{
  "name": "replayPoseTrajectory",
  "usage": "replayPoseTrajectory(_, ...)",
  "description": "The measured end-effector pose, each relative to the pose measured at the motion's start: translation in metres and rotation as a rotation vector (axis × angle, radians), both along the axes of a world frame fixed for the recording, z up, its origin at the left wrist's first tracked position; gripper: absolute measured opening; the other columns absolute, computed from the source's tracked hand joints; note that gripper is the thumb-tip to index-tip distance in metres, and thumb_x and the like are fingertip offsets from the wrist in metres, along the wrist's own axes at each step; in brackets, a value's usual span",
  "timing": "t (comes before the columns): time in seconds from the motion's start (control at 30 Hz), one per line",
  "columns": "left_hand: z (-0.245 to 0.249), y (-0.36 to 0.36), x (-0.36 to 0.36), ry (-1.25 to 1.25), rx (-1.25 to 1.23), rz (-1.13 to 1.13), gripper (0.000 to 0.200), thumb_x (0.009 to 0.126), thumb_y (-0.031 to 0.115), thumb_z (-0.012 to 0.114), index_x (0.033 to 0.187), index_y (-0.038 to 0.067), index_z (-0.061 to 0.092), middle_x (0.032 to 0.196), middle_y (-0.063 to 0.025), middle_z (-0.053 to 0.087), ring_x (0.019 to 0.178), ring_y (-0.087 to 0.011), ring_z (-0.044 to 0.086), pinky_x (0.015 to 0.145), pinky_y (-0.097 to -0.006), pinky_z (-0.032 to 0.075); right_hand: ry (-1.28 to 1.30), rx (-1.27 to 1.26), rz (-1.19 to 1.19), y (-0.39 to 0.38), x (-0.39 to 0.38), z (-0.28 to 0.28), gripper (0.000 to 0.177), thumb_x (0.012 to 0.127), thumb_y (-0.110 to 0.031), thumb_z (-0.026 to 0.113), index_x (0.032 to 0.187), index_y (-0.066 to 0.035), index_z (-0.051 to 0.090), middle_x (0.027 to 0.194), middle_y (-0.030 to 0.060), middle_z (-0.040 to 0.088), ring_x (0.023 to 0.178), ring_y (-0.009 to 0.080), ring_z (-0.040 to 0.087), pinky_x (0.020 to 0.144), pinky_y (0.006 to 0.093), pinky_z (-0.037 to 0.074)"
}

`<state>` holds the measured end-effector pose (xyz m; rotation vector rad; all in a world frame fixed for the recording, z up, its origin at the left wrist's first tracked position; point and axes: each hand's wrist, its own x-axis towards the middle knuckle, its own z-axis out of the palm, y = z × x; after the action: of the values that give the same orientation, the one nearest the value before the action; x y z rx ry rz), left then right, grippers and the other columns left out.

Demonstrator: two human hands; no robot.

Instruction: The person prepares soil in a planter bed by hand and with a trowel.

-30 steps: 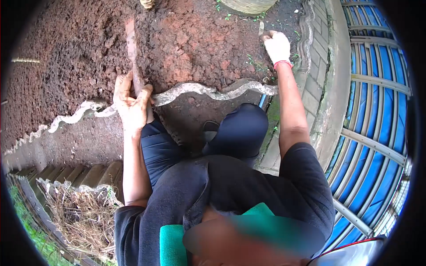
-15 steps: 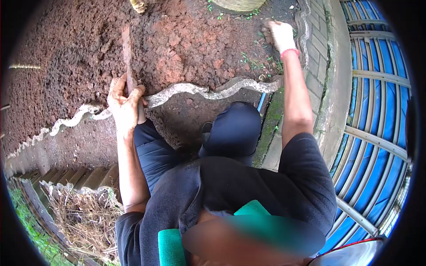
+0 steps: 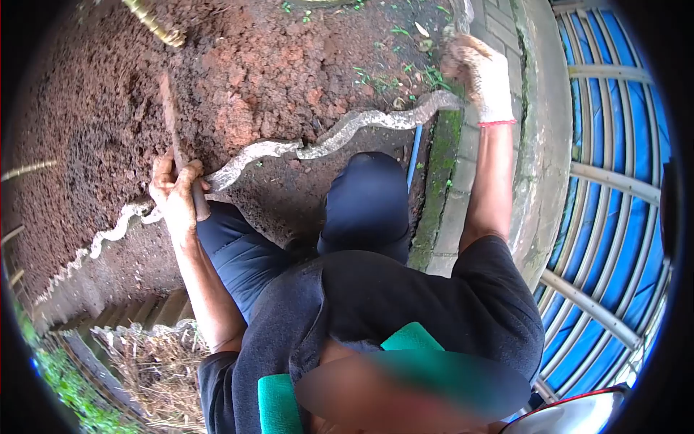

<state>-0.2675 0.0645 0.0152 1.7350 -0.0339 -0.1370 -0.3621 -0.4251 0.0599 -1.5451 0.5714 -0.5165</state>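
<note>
My left hand (image 3: pixel 173 189) is bare and soiled, its fingers wrapped around the handle of a mud-caked machete-like tool (image 3: pixel 173 119). The long flat blade points away from me over the loose brown soil (image 3: pixel 253 79). Below that hand runs the wavy grey edging (image 3: pixel 361 129) of the bed. My right hand (image 3: pixel 486 78), in a white work glove with a red cuff, is at the bed's right corner beside the brick edge. Its dirt-darkened fingers are curled inward; I cannot tell what they hold. Small green weeds (image 3: pixel 434 77) grow just left of the glove.
A cut pale stem (image 3: pixel 155 23) pokes in at the top left. A mossy strip (image 3: pixel 442 155) and a concrete ledge (image 3: pixel 536 145) run along my right, beside blue sheeting behind metal bars (image 3: pixel 607 181). Dry straw (image 3: pixel 155 369) lies lower left. A thin blue pipe (image 3: pixel 414 159) leans near my knee.
My right hand has come nearer and slightly right, from the soil to the bed's corner. The view has shifted; the left hand, still gripping the tool, appears lower and farther left.
</note>
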Motion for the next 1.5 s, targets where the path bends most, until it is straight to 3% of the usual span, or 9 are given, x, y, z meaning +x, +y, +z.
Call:
replayPoseTrajectory(0.3, -0.001, 0.003, 0.0, 0.001, -0.01, -0.033, 0.032, 0.083, 0.005, 0.068, 0.114, -0.002, 0.066, 0.075, -0.0094, 0.064, 0.053, -0.0143, 0.057, 0.051, -0.0254, 0.048, 0.085, 0.303, -0.534, -0.035, -0.12, -0.07, 0.042, 0.088, -0.022, 0.072, 0.12, 0.004, 0.064, 0.109, 0.0153, 0.071, 0.078, 0.0216, 0.07, 0.053, 0.0323, 0.052)
replayPoseTrajectory(0.4, 0.001, 0.006, 0.001, 0.003, 0.025, -0.102, 0.034, 0.084, 0.009, 0.068, 0.117, -0.003, 0.064, 0.075, -0.0104, 0.064, 0.054, -0.0149, 0.057, 0.052, -0.0265, 0.049, 0.513, 0.05, -0.283, -0.026, -0.142, -0.115, 0.052, 0.088, -0.033, 0.071, 0.119, 0.007, 0.062, 0.107, 0.0191, 0.072, 0.074, 0.024, 0.069, 0.059, 0.0381, 0.051)
replayPoseTrajectory(0.47, 0.012, -0.002, -0.01, 0.059, -0.02, -0.058, 0.037, 0.085, 0.013, 0.069, 0.118, -0.004, 0.064, 0.072, -0.0091, 0.063, 0.053, -0.0141, 0.056, 0.051, -0.0261, 0.047, 0.852, -0.722, -0.195, -0.023, -0.155, -0.136, 0.053, 0.087, -0.043, 0.068, 0.111, 0.005, 0.068, 0.1, 0.0237, 0.071, 0.074, 0.0291, 0.069, 0.068, 0.041, 0.051)
replayPoseTrajectory(0.6, 0.032, -0.023, -0.028, 0.195, -0.096, -0.06, 0.038, 0.092, 0.022, 0.066, 0.118, -0.005, 0.064, 0.065, -0.0073, 0.061, 0.044, -0.0128, 0.05, 0.041, -0.0235, 0.04, 0.955, -0.759, -0.419, -0.019, -0.144, -0.083, 0.041, 0.084, -0.044, 0.069, 0.086, -0.003, 0.075, 0.109, 0.0294, 0.066, 0.102, 0.0393, 0.066, 0.087, 0.0401, 0.05)
replayPoseTrajectory(0.7, 0.037, -0.053, -0.038, 0.3, -0.239, -0.123, 0.036, 0.099, 0.029, 0.059, 0.109, -0.005, 0.066, 0.062, -0.008, 0.059, 0.042, -0.012, 0.049, 0.038, -0.0224, 0.041, 0.696, -1.32, -0.567, 0.02, -0.103, -0.036, 0.037, 0.08, -0.025, 0.075, 0.109, -0.003, 0.068, 0.119, 0.0296, 0.059, 0.114, 0.0413, 0.059, 0.093, 0.0471, 0.051)
replayPoseTrajectory(0.87, 0.044, -0.085, -0.034, 0.196, -0.189, -0.107, 0.028, 0.1, 0.027, 0.061, 0.096, 0.0, 0.069, 0.064, -0.0036, 0.061, 0.048, -0.0095, 0.055, 0.042, -0.0222, 0.042, -0.042, -1.235, 0.034, 0.088, -0.011, 0.014, 0.04, 0.083, -0.031, 0.076, 0.117, -0.016, 0.064, 0.114, 0.0125, 0.067, 0.115, 0.0356, 0.06, 0.098, 0.0432, 0.049)
replayPoseTrajectory(1.07, 0.047, -0.017, -0.006, -0.232, 0.279, 0.09, 0.023, 0.078, 0.008, 0.08, 0.085, -0.007, 0.064, 0.08, -0.0022, 0.051, 0.067, -0.0094, 0.05, 0.06, -0.0256, 0.042, 0.293, -1.261, 0.75, 0.116, 0.058, -0.039, 0.103, 0.07, -0.045, 0.084, 0.149, -0.003, 0.033, 0.144, 0.0413, 0.035, 0.127, 0.0506, 0.049, 0.106, 0.0486, 0.044)
replayPoseTrajectory(1.27, 0.029, 0.088, 0.029, -0.486, 0.867, 0.229, 0.021, 0.071, 0.012, 0.066, 0.072, -0.006, 0.055, 0.089, -0.0107, 0.049, 0.078, -0.0251, 0.051, 0.072, -0.0363, 0.045, 0.487, -1.112, 0.855, 0.16, 0.078, -0.037, 0.119, 0.066, -0.045, 0.087, 0.153, 0.001, 0.019, 0.147, 0.0485, 0.017, 0.128, 0.0583, 0.044, 0.104, 0.0504, 0.045)
replayPoseTrajectory(1.5, -0.019, 0.126, 0.029, -0.367, 0.283, 0.377, 0.008, 0.08, 0.001, 0.071, 0.084, 0.001, 0.064, 0.096, -0.0022, 0.051, 0.088, -0.0123, 0.05, 0.081, -0.0255, 0.042, 0.547, -1.065, 0.855, 0.18, 0.092, -0.024, 0.124, 0.064, -0.033, 0.089, 0.156, -0.006, 0.012, 0.156, 0.0373, 0.012, 0.136, 0.0542, 0.035, 0.108, 0.0492, 0.042)
